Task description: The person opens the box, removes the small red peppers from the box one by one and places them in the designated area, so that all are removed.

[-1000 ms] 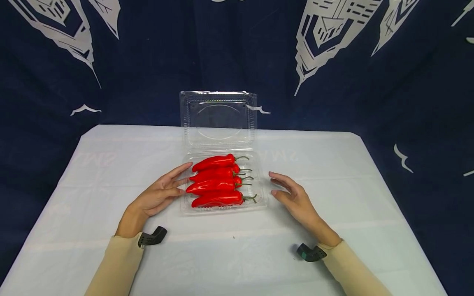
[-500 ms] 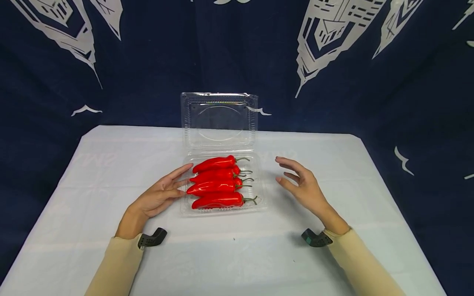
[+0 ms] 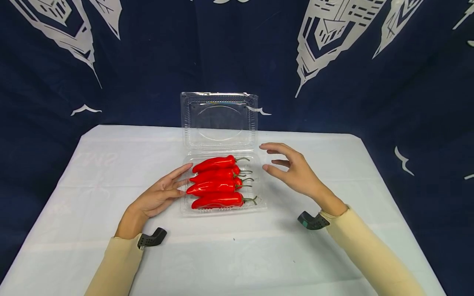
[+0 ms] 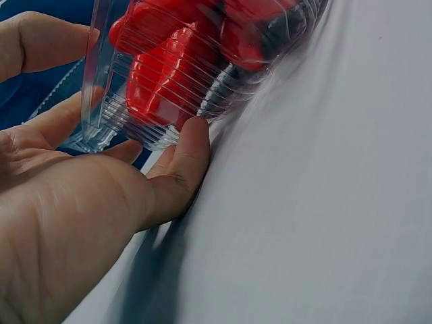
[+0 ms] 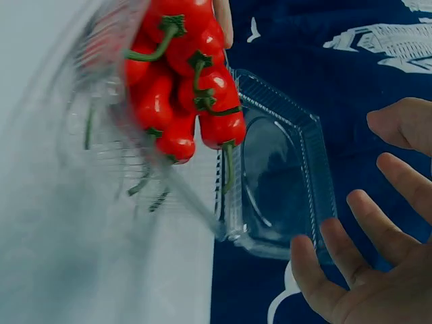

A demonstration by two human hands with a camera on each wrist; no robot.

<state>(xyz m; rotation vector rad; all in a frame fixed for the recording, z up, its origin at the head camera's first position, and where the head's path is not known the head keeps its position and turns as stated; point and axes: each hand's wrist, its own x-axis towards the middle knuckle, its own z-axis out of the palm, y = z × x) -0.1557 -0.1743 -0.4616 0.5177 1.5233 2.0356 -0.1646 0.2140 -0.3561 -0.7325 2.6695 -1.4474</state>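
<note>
Now, red peppers [image 3: 214, 187]: several, heaped side by side in a clear plastic tray [image 3: 222, 212], just left of centre in the frame; their tips point to the left edge, their green stems [image 5: 174, 25] to the right. Some lie partly beneath others, so no sure count.
Lid [image 3: 220, 119]: raised along the far side of the tray, upper middle of the frame, against the dark backdrop [image 3: 237, 49].
Sliding risk: the tray looks thin and light, so an uneven push from either side could shift it across the white bench [image 3: 222, 263].
Lid risk: a careless brush at the hinge side could drop the lid onto the heap, or twist it crooked.
Pepper risk: if the tray were tipped, the upper peppers, apparently loose, could roll over the rim; stems near the right wall might snag under a falling lid.
Left hand [image 3: 159, 195]: comes up from the lower left, fingers spread and fairly straight, fingertips touching the tray's left wall without curling round it.
Right hand [image 3: 292, 166]: reaches in from the lower right, fingers wide and lightly bent, holding nothing, beside the tray's upper right corner and apart from it.
</note>
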